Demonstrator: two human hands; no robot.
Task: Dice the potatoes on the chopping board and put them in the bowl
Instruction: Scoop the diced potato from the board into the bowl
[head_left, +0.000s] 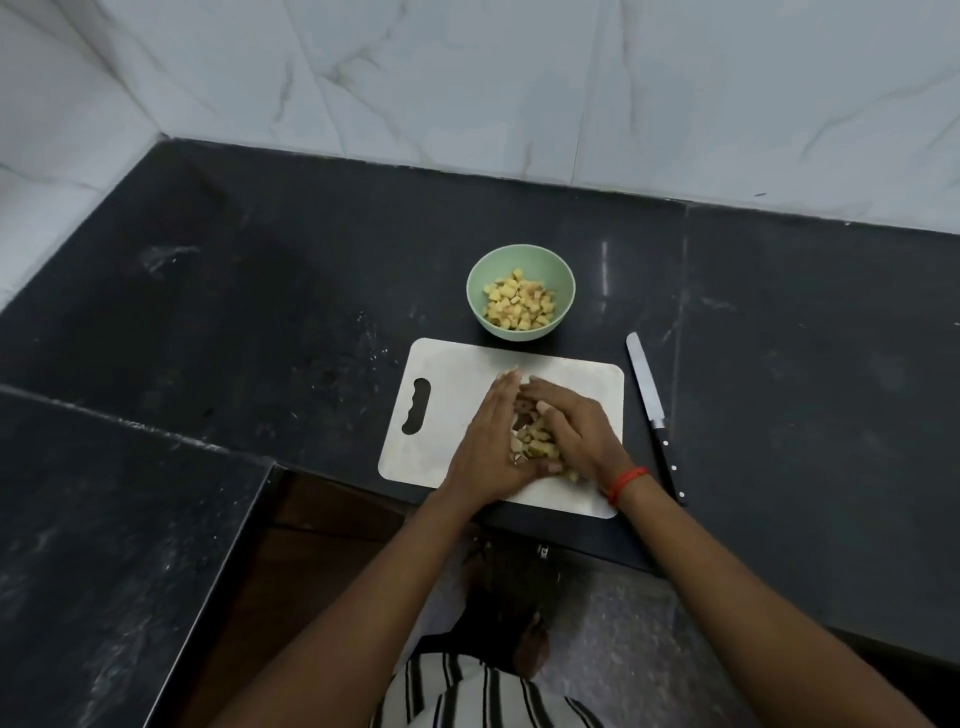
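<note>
A pile of diced potato lies on the white chopping board near the counter's front edge. My left hand and my right hand cup the pile from either side, fingers fairly straight and fingertips meeting at the far end. Part of the pile is hidden under the hands. Just beyond the board stands a pale green bowl with several potato cubes in it.
A knife with a black handle lies on the dark stone counter just right of the board, blade pointing away. Marble-tiled walls rise behind. A lower dark counter section juts out at left.
</note>
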